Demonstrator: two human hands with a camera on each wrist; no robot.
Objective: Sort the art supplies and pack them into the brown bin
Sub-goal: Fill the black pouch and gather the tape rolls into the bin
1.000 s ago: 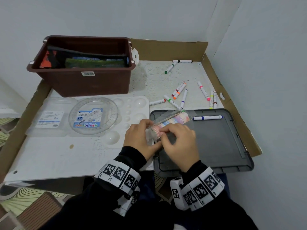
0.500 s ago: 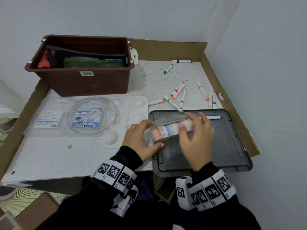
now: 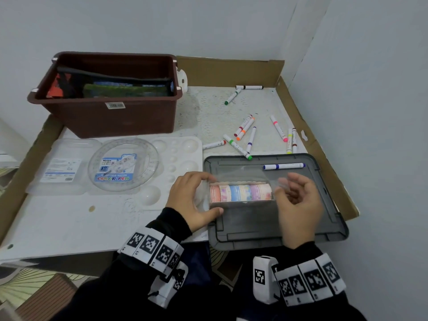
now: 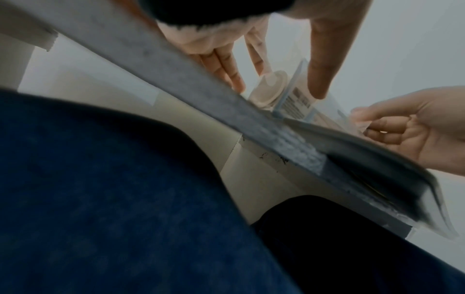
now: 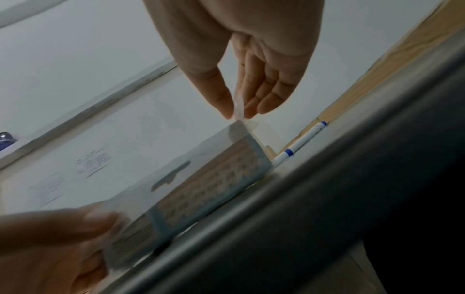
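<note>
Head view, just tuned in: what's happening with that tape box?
The person's left hand holds the clear box of washi tape rolls over the grey lid, while the right hand pinches the box's end flap. Markers lie loose on the table; the brown bin already holds some supplies.

Plain grey-white walls [image 3: 162, 22] are being seen behind and to the right of the work surface, meeting at a corner [image 3: 298, 28]. A white tabletop [image 3: 58, 223] is being lined at the back and right by a brown cardboard sheet [image 3: 229, 70]. The surface is being lit evenly by soft, diffuse light. At the lower left, a patterned floor covering [image 3: 25, 286] and brown slatted boards [image 3: 44, 302] are being shown below the table edge.
</note>
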